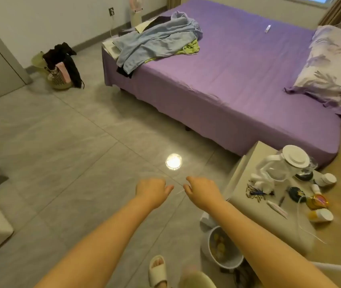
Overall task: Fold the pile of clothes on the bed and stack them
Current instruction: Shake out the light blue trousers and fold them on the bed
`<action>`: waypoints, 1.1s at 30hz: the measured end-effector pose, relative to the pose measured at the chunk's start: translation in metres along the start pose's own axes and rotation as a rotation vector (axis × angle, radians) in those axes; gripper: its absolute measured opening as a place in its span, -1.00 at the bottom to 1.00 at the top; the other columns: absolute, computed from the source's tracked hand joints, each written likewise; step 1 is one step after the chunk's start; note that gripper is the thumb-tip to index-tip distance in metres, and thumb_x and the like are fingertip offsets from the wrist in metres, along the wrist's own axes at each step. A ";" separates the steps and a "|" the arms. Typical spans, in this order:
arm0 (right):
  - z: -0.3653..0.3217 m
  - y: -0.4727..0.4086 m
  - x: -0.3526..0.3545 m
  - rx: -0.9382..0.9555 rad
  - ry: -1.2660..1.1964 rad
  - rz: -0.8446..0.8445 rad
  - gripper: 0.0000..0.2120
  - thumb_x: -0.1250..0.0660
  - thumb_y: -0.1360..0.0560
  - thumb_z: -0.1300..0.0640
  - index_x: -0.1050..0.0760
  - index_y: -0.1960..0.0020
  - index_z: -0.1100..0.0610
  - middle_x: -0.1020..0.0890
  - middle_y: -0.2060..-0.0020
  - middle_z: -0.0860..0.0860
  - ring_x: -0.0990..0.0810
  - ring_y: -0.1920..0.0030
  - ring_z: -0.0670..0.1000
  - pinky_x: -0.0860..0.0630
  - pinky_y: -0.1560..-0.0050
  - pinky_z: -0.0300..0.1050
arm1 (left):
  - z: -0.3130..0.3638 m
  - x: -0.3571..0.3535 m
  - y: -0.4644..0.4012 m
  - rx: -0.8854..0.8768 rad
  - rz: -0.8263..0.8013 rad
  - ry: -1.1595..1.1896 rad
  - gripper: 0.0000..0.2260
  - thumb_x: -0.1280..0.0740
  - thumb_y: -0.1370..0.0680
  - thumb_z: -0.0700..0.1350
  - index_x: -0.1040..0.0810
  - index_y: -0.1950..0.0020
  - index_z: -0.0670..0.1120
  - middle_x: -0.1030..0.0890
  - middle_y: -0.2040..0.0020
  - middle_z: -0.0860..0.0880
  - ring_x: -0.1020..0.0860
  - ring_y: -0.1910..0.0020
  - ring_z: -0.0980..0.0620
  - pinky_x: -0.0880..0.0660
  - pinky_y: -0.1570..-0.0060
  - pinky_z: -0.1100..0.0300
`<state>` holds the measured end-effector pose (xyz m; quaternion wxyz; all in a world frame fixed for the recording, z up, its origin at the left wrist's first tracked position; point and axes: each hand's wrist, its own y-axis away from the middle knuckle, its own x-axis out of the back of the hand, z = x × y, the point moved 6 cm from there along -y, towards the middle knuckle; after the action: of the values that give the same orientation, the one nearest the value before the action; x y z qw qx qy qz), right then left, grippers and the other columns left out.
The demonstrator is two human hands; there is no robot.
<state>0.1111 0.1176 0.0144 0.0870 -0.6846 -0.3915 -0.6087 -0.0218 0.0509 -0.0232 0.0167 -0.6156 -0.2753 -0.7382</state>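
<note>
A loose pile of clothes (157,40) lies on the far left corner of the bed (238,80), which has a purple sheet. Pale blue garments are on top, with a green piece and dark pieces under them; some hang over the bed's edge. I stand on the tiled floor well short of the bed. My left hand (152,191) and my right hand (202,190) are stretched out in front of me above the floor, close together, fingers loosely curled and holding nothing. Neither hand touches any clothing.
A patterned pillow (331,65) lies at the bed's right end, and a small white remote (267,28) near the far side. A bedside table (269,204) with a glass kettle, bottles and small items stands right of my hands. A waste bin (221,248) is below it. A basket with dark clothes (61,67) stands on the floor at left.
</note>
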 end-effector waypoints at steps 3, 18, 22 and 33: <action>-0.003 -0.008 -0.006 -0.017 -0.018 -0.040 -0.64 -0.06 -0.63 -0.04 -0.41 -0.28 0.15 -0.59 -0.10 0.10 -0.56 -0.04 0.10 -0.51 -0.11 0.02 | -0.011 -0.003 -0.005 0.001 -0.046 -0.028 -0.54 0.01 -0.61 0.25 -0.53 0.04 -0.05 -0.60 0.15 -0.03 -0.51 0.22 -0.03 -0.37 0.29 0.16; 0.011 -0.097 -0.006 0.038 -0.041 -0.182 -0.65 -0.08 -0.63 0.02 -0.40 -0.29 0.19 -0.55 -0.17 0.12 -0.53 -0.14 0.12 -0.47 -0.18 0.03 | -0.054 0.028 -0.073 0.064 -0.031 0.024 -0.52 -0.02 -0.60 0.25 -0.56 -0.14 -0.03 -0.64 0.00 -0.04 -0.59 0.03 -0.06 -0.34 0.24 0.17; 0.017 -0.140 0.008 0.055 -0.025 -0.187 -0.65 -0.08 -0.62 0.01 -0.41 -0.29 0.17 -0.56 -0.16 0.11 -0.55 -0.11 0.11 -0.48 -0.16 0.01 | -0.063 0.042 -0.099 0.112 -0.026 0.062 -0.51 -0.02 -0.60 0.26 -0.56 -0.17 -0.03 -0.63 -0.07 -0.04 -0.58 -0.03 -0.06 -0.44 0.13 0.13; -0.003 -0.240 0.041 0.046 0.029 -0.159 -0.65 -0.08 -0.61 -0.02 -0.41 -0.27 0.15 -0.57 -0.14 0.09 -0.55 -0.09 0.11 -0.46 -0.08 -0.03 | -0.093 0.074 -0.180 0.123 -0.084 0.056 -0.51 -0.01 -0.59 0.27 -0.54 -0.19 -0.01 -0.62 -0.11 -0.03 -0.57 -0.08 -0.06 -0.44 0.10 0.14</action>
<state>-0.0468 0.2965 -0.0333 0.0597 -0.6403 -0.4572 -0.6143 -0.1890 0.1871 -0.0328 0.0313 -0.5802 -0.3454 -0.7369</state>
